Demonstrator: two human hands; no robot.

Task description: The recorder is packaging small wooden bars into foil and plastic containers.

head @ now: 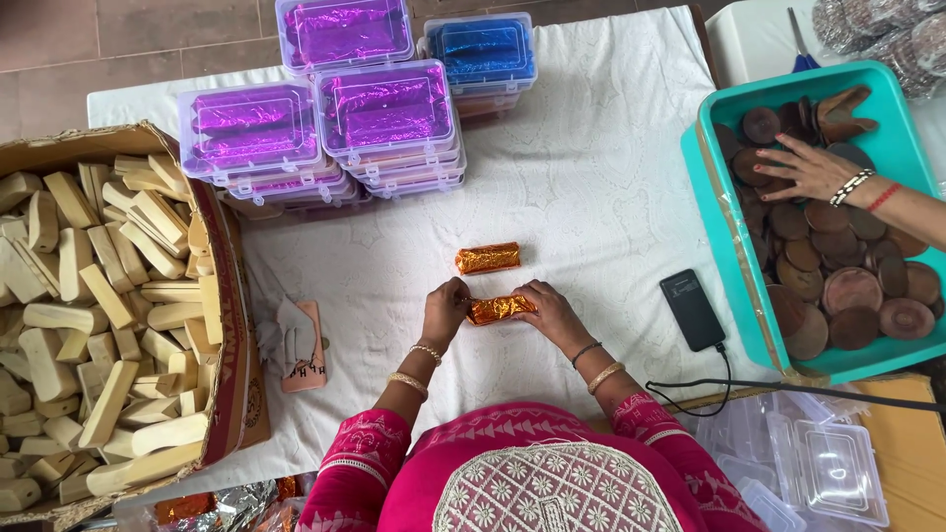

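Where both hands meet at the middle of the white-clothed tabletop (pixel 611 177), an orange foil-wrapped block (pixel 501 309) lies between them, resting on the cloth. Left hand (pixel 445 309) is closed round its left end; right hand (pixel 548 307) is closed round its right end, fingers pinching the foil. Judged from its straight shape, the block is stiff under a thin crinkled wrap, likely light, with foil that could tear or slip; the ends appear the soundest place to grip. A second orange foil-wrapped piece (pixel 488 258) lies just beyond, apart from the hands.

Packages noted:
- Clear lidded plastic boxes in stacks at the far side, most showing purple foil (pixel 384 108), one stack showing blue foil (pixel 483 51).
- Cardboard carton (pixel 229 296) at left, full of pale unwrapped wooden blocks (pixel 99 296).
- Small pink card (pixel 305 347) with a pale cloth beside the carton.
- Teal tray (pixel 717 227) at right, holding dark brown round and oval pieces; another person's hand (pixel 803 169) rests in it.
- Black device (pixel 692 309) with cable, beside the tray.
- Empty clear boxes (pixel 828 471) at lower right.
- Loose silver and orange foil (pixel 222 504) at the near left edge.

Label text not recorded.
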